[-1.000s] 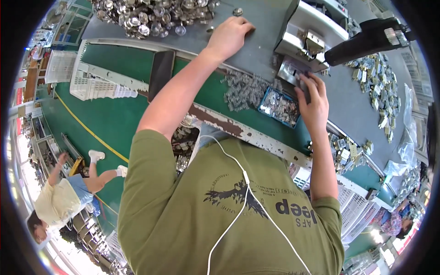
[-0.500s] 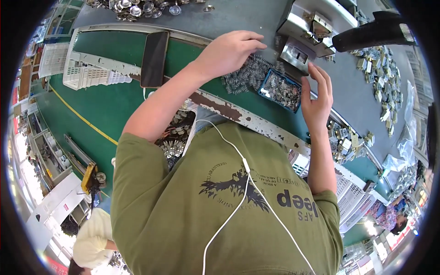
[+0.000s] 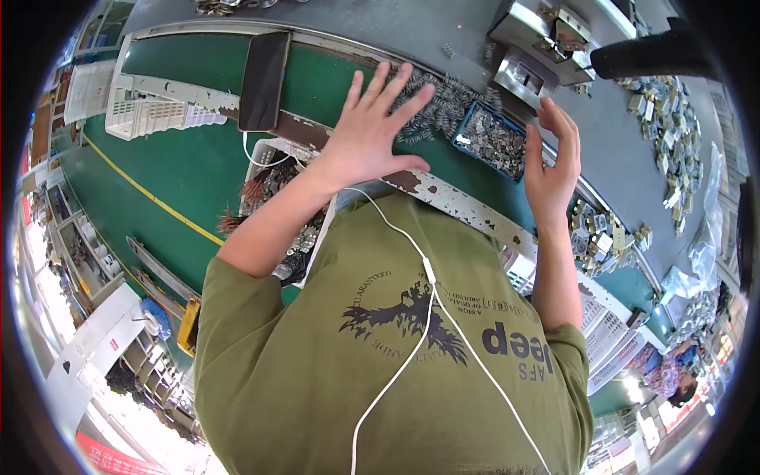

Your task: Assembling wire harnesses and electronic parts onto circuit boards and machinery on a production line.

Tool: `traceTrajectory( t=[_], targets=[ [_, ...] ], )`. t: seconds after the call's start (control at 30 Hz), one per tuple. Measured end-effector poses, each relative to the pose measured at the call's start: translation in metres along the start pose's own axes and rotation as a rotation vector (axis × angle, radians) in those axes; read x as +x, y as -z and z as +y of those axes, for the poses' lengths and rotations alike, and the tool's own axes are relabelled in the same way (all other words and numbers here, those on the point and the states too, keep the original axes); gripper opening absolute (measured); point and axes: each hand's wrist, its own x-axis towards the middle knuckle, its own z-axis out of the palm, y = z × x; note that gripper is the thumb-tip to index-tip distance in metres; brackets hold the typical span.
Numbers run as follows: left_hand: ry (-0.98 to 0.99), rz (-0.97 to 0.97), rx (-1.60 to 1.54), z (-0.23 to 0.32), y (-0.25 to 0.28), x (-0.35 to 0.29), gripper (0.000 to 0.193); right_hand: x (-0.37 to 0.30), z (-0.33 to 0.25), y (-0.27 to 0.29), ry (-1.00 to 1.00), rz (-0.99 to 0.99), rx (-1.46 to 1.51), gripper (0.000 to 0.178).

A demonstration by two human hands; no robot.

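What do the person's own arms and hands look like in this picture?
The left hand and right hand wear no gloves, and no ring or watch shows. The short sleeves are plain olive-green, leaving the forearms bare. A thin white cable lies on the matching shirt.

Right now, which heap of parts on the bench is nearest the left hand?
The coiled springs, overlapped in view by the left hand; the blue tray and metal blocks lie farther right, shiny pieces upper left.

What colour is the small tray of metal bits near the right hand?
The tray is blue, seen best in the head view.
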Motion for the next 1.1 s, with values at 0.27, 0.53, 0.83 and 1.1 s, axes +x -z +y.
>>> traceTrajectory(
  t=[0.27,0.53,0.83,1.1],
  targets=[
    [-0.041,0.12,0.054,-0.001,-0.004,0.006,0.075,-0.003,-0.003,-0.002,-0.04,0.025,0.051,0.033],
    [-0.041,0.14,0.02,-0.003,-0.004,0.008,0.069,-0.007,-0.006,-0.007,0.039,-0.149,0.019,0.027],
    [-0.024,0.156,-0.003,-0.004,-0.003,0.008,0.065,0.005,-0.017,-0.029,0.196,-0.375,-0.169,0.023],
    [-0.022,0.138,0.016,-0.008,-0.001,0.008,0.064,0.009,-0.02,-0.026,0.168,-0.296,-0.077,0.018]
  ],
)
